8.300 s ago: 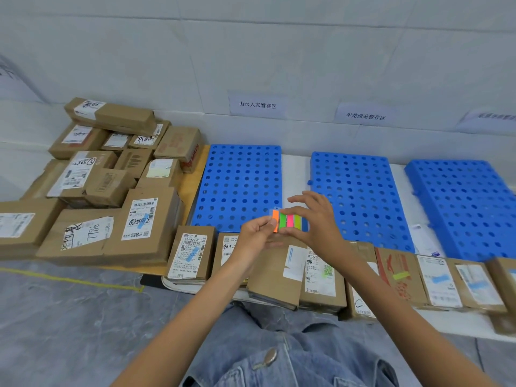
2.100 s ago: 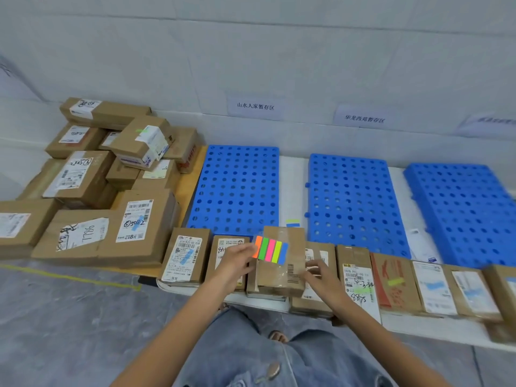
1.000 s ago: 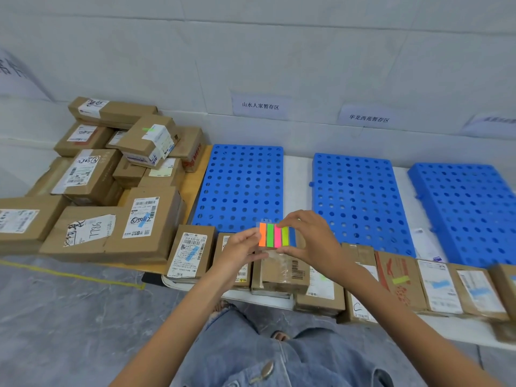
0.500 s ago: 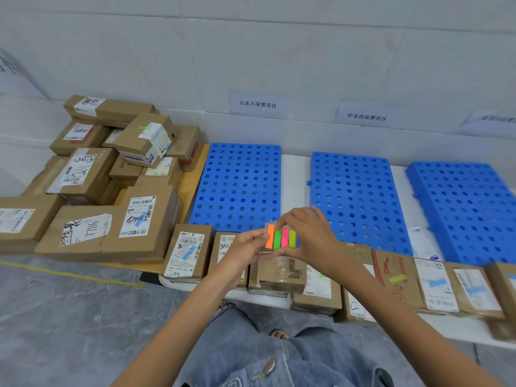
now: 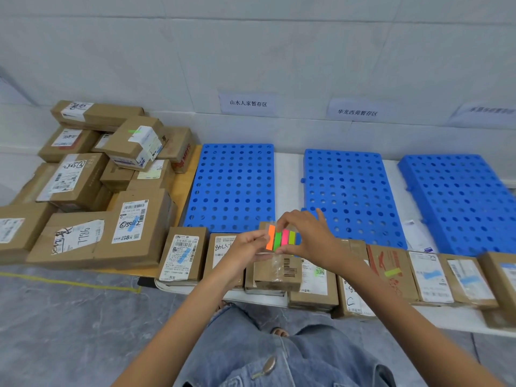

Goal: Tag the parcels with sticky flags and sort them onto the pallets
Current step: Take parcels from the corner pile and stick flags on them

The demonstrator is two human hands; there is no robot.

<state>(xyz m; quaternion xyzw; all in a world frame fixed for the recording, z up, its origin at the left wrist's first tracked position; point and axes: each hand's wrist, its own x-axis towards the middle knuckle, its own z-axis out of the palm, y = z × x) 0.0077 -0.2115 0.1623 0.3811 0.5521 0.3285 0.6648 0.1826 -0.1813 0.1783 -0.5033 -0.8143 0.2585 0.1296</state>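
left hand (image 5: pixel 247 247) pinches the flag pad (image 5: pixel 282 238), right hand (image 5: pixel 305 236) picking one; could easily peel two flags or tear it.

Three white paper signs (image 5: pixel 248 103) hung on the pale tiled wall (image 5: pixel 279 51), and a yellow line (image 5: pixel 69 282) crossed the grey marbled floor (image 5: pixel 69 331) below a wooden board (image 5: pixel 183 188).

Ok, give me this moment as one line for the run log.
step: flag pick | left hand: holds flag pad | right hand: pinches pad's right side | parcel: lies below the hands
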